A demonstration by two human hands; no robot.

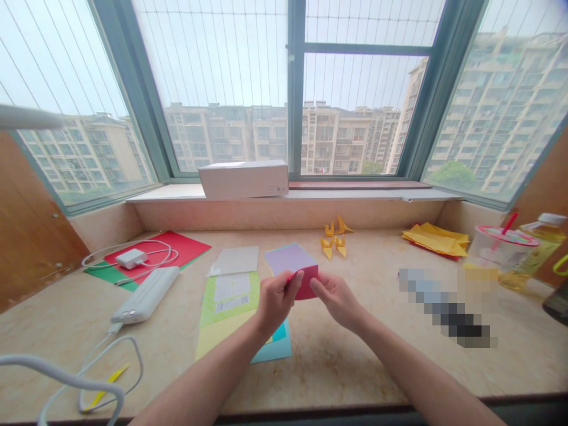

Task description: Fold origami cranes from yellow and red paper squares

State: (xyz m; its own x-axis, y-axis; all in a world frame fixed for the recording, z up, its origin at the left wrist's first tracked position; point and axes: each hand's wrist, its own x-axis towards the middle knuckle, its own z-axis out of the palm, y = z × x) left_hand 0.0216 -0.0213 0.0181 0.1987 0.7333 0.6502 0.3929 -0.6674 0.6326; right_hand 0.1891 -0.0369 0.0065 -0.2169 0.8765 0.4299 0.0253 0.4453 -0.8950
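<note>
A folded dark-red sheet of paper is held up between my two hands over the middle of the stone ledge. My left hand pinches its left edge, thumb on the near face. On the right edge my right hand grips it, with the thumb near the upper corner. Just behind it lies a lilac sheet of paper. Left of my left hand is a green-and-yellow paper packet, with a pale clear sleeve at its top. Blue paper shows partly beneath my left wrist.
Several yellow origami birds stand at the back. Yellow paper sheets, a plastic cup with straw and a bottle are right. Left are a white power bank, cables and red paper. A white box rests on the sill.
</note>
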